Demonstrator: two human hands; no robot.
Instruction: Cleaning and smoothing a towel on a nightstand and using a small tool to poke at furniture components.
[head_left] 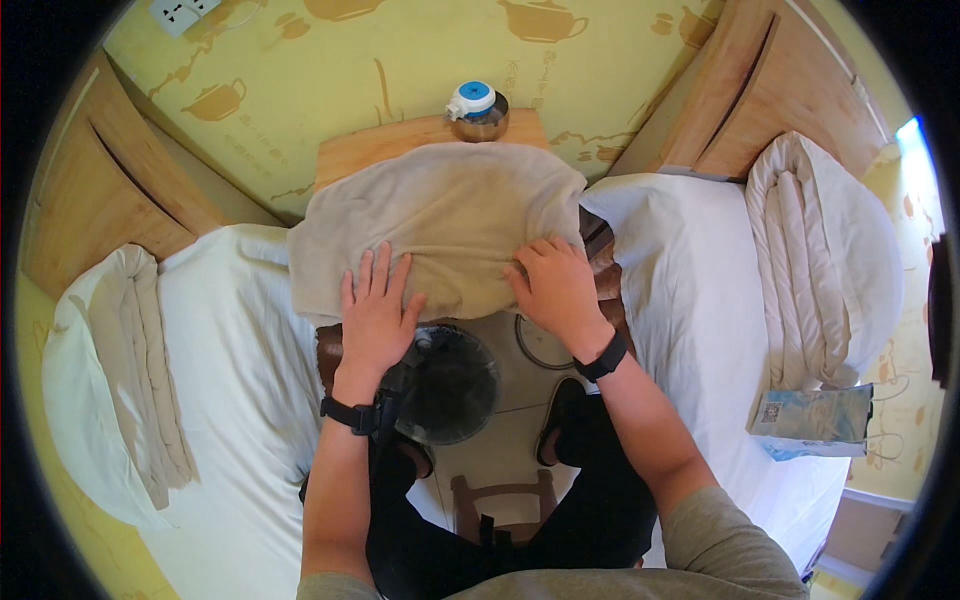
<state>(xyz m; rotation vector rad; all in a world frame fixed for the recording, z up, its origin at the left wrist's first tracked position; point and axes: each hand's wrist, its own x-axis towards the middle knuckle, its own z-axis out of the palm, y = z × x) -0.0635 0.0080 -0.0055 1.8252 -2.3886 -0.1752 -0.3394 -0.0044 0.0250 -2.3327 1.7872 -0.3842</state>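
Note:
A beige plush cloth (450, 220) lies draped over the wooden bedside table (345, 155) in front of me, with soft wrinkles across it. My left hand (378, 315) rests flat on the cloth's near left part, its fingers spread. On the near right part, my right hand (562, 290) touches the cloth with its fingers bent and its thumb apart from them. Most of the table is hidden beneath the cloth. Behind it, at the table's back edge, a blue-and-white round device (474, 97) sits on a shiny metal bowl (480, 127).
Beds with white sheets stand at left (235, 350) and right (690, 280), each with a pillow and folded quilt. A black-lined bin (450, 385) is on the floor below my left hand. A paper bag (815, 415) stands on the right bed. Between my legs is a wooden stool (505, 490).

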